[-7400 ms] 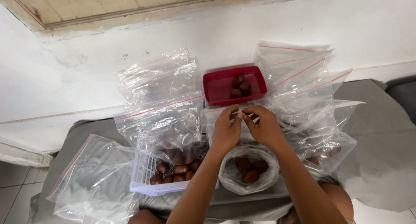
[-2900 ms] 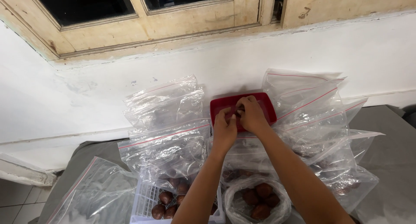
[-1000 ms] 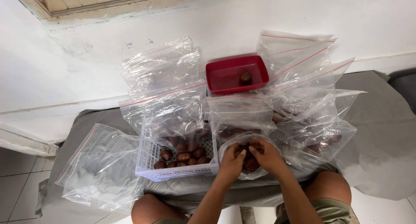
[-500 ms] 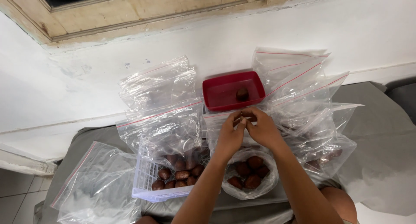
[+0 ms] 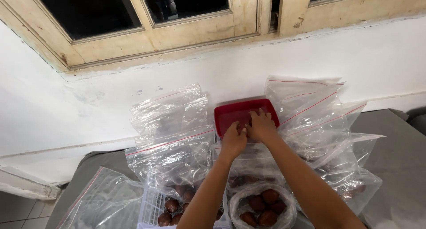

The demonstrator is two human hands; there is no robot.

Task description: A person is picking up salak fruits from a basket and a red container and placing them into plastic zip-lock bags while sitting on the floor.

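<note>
Both my hands reach forward over a red plastic tray (image 5: 230,112) at the back of the table. My left hand (image 5: 233,140) and my right hand (image 5: 262,125) are pressed together above the tray's front edge, fingers curled. What they hold is hidden between the fingers. A clear bag of brown scaly fruits (image 5: 262,207) sits open below my forearms. A white slotted basket (image 5: 153,207) with more of the same fruits stands to its left.
Several clear zip bags with red seal strips lie around: a stack (image 5: 171,136) left of the tray, another pile (image 5: 319,118) on the right, one (image 5: 97,202) at the front left. The grey table (image 5: 395,167) meets a white wall under a wooden window frame (image 5: 177,43).
My hands rose from the fruit bag near my lap and moved forward to the red tray. The camera tilted up, showing the window.
</note>
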